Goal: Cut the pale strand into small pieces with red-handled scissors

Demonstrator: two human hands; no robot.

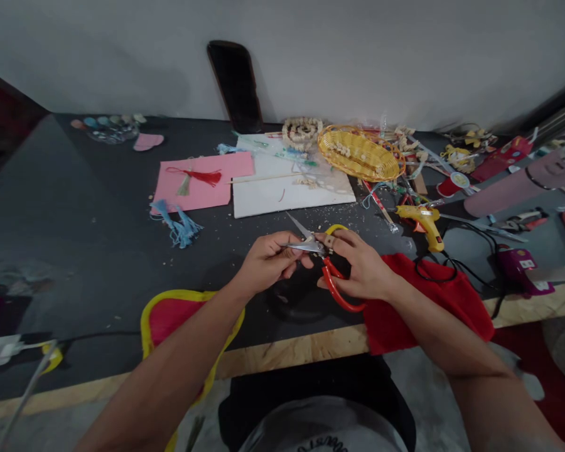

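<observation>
My right hand is closed round a pair of red-handled scissors, whose blades are spread apart and point left. A small pale piece shows at the fingers near the pivot. My left hand is pinched by the blades; what its fingertips hold is hidden. Beyond the hands lies a white board with crumbs along its front edge. Left of it a red tassel rests on pink felt, and blue tassels lie at its front edge.
A yellow woven basket stands at the back. On the right are a yellow glue gun with its cord, a pink bottle and red cloth. A phone leans on the wall. Yellow-edged red cloth lies under my left arm.
</observation>
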